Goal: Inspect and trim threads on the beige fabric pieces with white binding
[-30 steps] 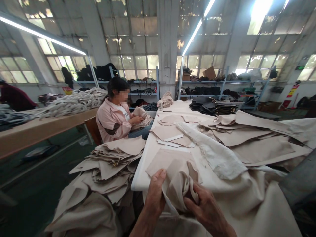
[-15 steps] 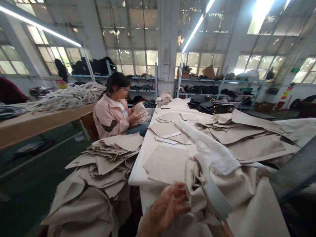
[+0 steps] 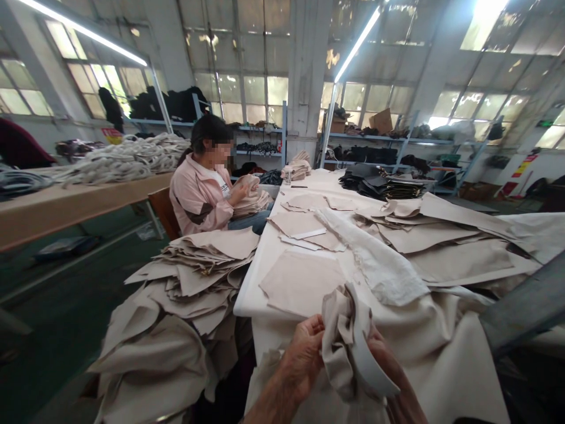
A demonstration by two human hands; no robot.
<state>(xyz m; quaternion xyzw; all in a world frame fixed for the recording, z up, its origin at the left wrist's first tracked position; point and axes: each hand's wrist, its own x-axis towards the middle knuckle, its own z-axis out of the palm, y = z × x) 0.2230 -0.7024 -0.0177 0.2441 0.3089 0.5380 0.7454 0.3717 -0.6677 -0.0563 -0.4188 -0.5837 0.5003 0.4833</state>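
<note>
A bunched beige fabric piece [image 3: 339, 335] with a stiff pale strip [image 3: 369, 359] along its right side is held up at the table's near edge. My left hand [image 3: 306, 348] pinches its left side, fingertips pressed together on the cloth. From the right, my right hand [image 3: 388, 356] grips it, with part of that hand hidden behind the strip. Just beyond, a flat beige panel [image 3: 300, 282] lies on the white table top [image 3: 251, 294].
Stacked beige pieces [image 3: 207, 277] lie to the left. A seated co-worker [image 3: 203, 188] handles similar pieces. White cloth [image 3: 379, 265] and more beige panels [image 3: 454, 262] cover the table's right side. A grey metal beam [image 3: 521, 312] slants in at right. Dark pieces [image 3: 379, 181] sit farther back.
My left hand, open and blurred beside the fabric before, has closed on its left edge. The fabric has shifted slightly left, and more of my right hand shows. The co-worker's hand has lifted a piece.
</note>
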